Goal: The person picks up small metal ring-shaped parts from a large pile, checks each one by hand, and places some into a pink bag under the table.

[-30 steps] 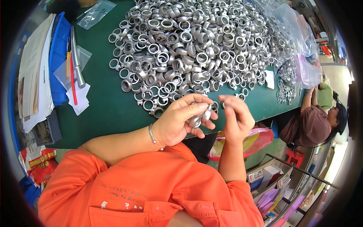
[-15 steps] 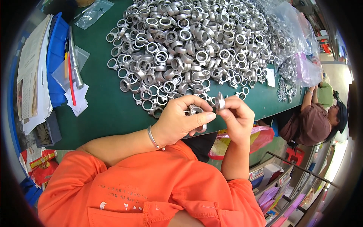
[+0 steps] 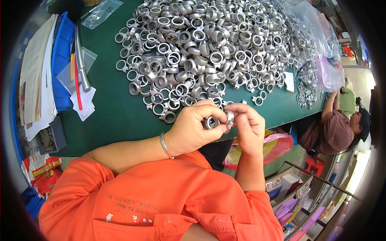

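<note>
My left hand [image 3: 188, 129] is curled around a grey metal ring [image 3: 211, 122], its opening showing between thumb and fingers. Whether more rings lie deeper in that palm is hidden. Right beside it, my right hand [image 3: 250, 130] pinches another metal ring [image 3: 229, 119] edge-on between thumb and fingertips. The two hands nearly meet at this ring, just above the table's front edge. Beyond them a large heap of similar metal rings [image 3: 189, 62], many with small lugs, spreads over the green table [image 3: 102, 116]. A few rings [image 3: 257, 100] lie apart near my right hand.
On the left stand a blue tray [image 3: 60, 68], stacked papers [image 3: 34, 76], a red pen [image 3: 77, 86] and a metal rod [image 3: 81, 64]. Clear plastic bags [image 3: 317, 36] cover rings at far right. A co-worker [image 3: 331, 128] sits at the right. A pink bag [image 3: 277, 148] hangs below the edge.
My right hand has moved slightly left and down, bringing its ring up against my left fingertips. That ring has turned. The left hand has shifted little.
</note>
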### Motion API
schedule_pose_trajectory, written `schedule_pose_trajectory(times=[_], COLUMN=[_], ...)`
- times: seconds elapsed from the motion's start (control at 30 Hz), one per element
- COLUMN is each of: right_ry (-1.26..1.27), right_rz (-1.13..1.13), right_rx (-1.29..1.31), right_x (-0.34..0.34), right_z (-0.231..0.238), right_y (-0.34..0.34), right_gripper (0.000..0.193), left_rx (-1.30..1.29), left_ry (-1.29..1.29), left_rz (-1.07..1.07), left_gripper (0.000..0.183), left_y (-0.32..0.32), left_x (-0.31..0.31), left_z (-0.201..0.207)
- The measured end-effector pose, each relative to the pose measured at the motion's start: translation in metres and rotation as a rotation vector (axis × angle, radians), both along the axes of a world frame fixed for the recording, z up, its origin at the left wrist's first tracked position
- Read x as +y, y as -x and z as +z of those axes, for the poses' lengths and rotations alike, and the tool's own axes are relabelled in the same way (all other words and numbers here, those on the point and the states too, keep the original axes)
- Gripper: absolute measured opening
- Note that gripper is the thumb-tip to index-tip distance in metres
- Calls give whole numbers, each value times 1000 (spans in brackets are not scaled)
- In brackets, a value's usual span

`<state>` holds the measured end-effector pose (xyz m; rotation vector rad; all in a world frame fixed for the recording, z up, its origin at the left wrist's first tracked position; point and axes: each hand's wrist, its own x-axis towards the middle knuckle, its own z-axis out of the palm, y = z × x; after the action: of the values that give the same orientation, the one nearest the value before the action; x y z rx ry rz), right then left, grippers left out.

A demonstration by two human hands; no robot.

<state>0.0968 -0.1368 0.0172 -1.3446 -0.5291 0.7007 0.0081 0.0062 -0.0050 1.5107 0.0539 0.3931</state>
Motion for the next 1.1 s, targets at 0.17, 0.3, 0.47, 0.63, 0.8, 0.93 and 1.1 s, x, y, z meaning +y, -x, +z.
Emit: schedule_pose_trajectory(times=[0.17,0.3,0.47,0.63,0.8,0.93,1.1], right_ry=[-326,-432,-287,31,531,337,-29], right_rz=[-68,-74,-48,20,5,-36,33], right_rx=[61,113,-88,-565,-1081,-659,-351], right_x=[2,-1,-8,9,36,24,3], right_z=[-9,-10,-1,12,-10,-8,-6], right_y=[3,2,9,-11,-20,-20,-14], right_gripper=[31,32,25,12,17,14,12], left_rx=[328,442,569,583,557,572,421], left_ry=[550,1232,1332,1260,1171,1015,702], left_rz=[-71,-377,-584,-601,-600,-453,-212], left_gripper=[15,7,35,18,10,8,12], left_y=[0,0,-1,2,3,4,4], left_x=[2,8,10,7,5,7,5], left_z=[15,8,8,-1,4,15,18])
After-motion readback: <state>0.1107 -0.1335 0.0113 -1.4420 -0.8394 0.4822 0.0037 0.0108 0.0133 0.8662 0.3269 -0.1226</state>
